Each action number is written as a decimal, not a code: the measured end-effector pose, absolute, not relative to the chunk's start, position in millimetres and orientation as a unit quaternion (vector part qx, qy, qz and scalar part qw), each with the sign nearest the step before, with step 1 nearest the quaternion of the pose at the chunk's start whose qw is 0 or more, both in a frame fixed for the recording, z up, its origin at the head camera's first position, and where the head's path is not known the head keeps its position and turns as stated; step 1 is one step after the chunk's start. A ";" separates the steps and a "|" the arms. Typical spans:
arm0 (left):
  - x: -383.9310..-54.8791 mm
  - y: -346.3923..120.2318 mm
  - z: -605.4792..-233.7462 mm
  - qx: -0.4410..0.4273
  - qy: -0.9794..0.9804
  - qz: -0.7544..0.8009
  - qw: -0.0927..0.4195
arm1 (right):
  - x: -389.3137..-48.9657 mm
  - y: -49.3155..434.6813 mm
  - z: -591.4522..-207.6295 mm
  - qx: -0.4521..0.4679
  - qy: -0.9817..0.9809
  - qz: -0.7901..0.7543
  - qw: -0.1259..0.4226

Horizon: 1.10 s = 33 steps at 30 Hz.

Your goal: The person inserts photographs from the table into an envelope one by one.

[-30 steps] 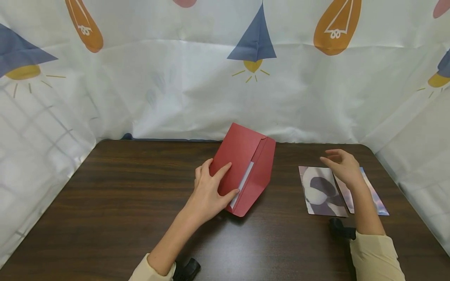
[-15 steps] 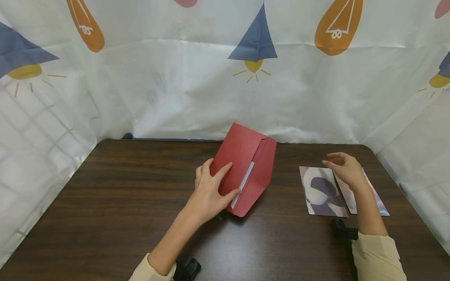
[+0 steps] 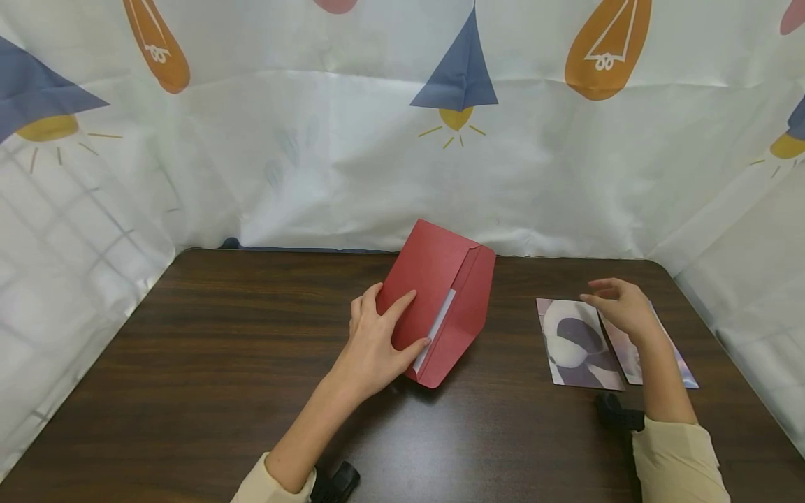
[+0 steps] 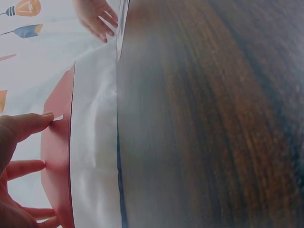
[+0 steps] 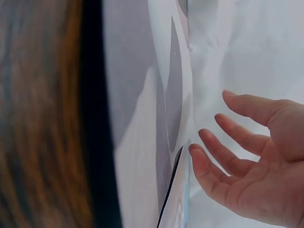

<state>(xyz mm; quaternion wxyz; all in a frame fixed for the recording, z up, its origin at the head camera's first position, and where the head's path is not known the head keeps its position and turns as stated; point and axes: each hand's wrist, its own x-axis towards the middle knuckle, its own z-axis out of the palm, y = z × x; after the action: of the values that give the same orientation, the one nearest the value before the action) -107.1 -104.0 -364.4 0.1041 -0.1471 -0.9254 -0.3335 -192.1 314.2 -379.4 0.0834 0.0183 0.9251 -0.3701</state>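
A red envelope point(image 3: 428, 262) is tilted near the middle of the table, flap unfolded to the right, with a strip of white paper point(image 3: 436, 327) showing at its opening. My left hand point(image 3: 374, 349) holds the envelope, thumb at the opening and a finger on its red face; the fingers at its left edge are partly hidden. At the right, my right hand point(image 3: 622, 309) hovers above two picture cards, its fingers loosely bent and holding nothing. One card point(image 3: 569, 342) has a grey and white cartoon picture; the pinkish-blue card point(image 3: 621, 349) beside it is partly covered by my forearm.
The dark wood table point(image 3: 207, 363) ends at a white curtain point(image 3: 352, 168) with printed lamps and bulbs. Black wrist straps with cameras sit at both cuffs, the left camera point(image 3: 342, 480) low over the table.
My right hand has shifted slightly down and to the right over the cards. The left hand and the envelope have stayed in place.
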 end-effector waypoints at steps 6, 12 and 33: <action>-107.4 -104.3 -364.2 -0.149 -0.925 -0.333 0.106 | -190.9 317.4 -380.4 0.014 0.929 -0.360 0.080; -107.4 -104.2 -364.2 -0.151 -0.925 -0.331 0.109 | -190.9 320.0 -382.1 0.010 0.932 -0.354 0.079; -107.1 -104.7 -366.3 -0.157 -0.925 -0.328 0.113 | -192.4 326.5 -387.9 0.020 0.930 -0.355 0.098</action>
<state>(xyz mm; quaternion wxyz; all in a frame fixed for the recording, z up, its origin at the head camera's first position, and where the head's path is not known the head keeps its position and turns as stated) -107.1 -104.7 -366.3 0.1134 -0.1574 -0.9245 -0.3280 -192.4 326.5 -387.9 0.0977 0.0205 0.9296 -0.3548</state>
